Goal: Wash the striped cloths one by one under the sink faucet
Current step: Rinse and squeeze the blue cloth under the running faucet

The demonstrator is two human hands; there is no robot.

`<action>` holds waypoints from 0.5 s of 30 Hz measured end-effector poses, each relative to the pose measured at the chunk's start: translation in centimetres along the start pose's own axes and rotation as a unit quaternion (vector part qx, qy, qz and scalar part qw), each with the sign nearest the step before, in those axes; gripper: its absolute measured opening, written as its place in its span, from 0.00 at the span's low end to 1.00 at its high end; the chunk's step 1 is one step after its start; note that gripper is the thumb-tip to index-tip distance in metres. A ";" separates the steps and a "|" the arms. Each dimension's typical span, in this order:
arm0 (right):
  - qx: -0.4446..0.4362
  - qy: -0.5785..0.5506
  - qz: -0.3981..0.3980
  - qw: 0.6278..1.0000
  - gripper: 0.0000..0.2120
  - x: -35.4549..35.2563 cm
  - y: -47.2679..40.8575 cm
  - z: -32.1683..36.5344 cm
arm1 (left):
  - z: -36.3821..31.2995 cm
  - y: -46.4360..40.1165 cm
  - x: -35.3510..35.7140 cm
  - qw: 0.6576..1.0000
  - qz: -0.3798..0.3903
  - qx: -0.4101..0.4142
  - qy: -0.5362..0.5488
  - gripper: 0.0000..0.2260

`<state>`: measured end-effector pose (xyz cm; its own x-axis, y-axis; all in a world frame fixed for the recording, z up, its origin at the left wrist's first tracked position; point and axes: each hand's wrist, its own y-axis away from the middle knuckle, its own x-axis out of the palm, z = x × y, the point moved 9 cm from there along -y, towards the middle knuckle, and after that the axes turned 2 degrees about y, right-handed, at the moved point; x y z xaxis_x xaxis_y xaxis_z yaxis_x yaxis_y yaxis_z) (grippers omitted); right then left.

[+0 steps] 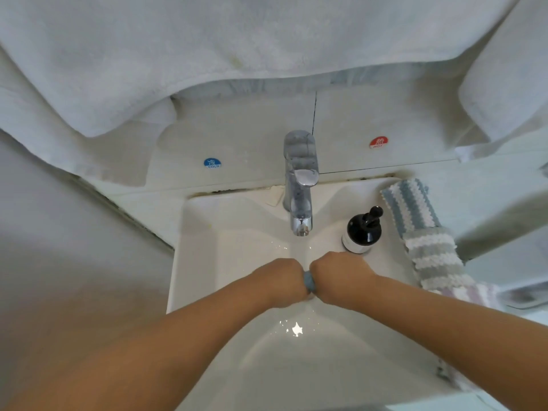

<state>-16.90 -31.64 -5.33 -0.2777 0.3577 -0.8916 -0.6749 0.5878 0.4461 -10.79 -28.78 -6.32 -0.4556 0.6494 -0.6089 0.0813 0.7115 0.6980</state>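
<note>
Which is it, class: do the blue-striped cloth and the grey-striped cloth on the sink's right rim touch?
Touching. The head view shows the blue-striped cloth meeting the grey-striped cloth end to end, with no gap where they join.

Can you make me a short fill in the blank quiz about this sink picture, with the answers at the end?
1. Both hands, left and right, squeeze a small bunched cloth over the ____.
2. The round sticker to the left of the faucet is ____ in colour.
3. The black bottle stands between the faucet and the ____ cloths on the sink's right edge.

Answers: sink; blue; striped
</note>
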 end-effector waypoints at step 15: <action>0.106 -0.562 0.166 0.803 0.12 3.5 2.4 1.0 | -3.4 1.6 -2.4 0.899 -0.228 0.234 -0.290 0.11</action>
<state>-18.84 -28.27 -7.36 0.4547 0.8797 -0.1389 -0.5268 0.3915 0.7545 -12.60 -30.09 -2.47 -0.0072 0.1955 -0.9807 0.4293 0.8864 0.1735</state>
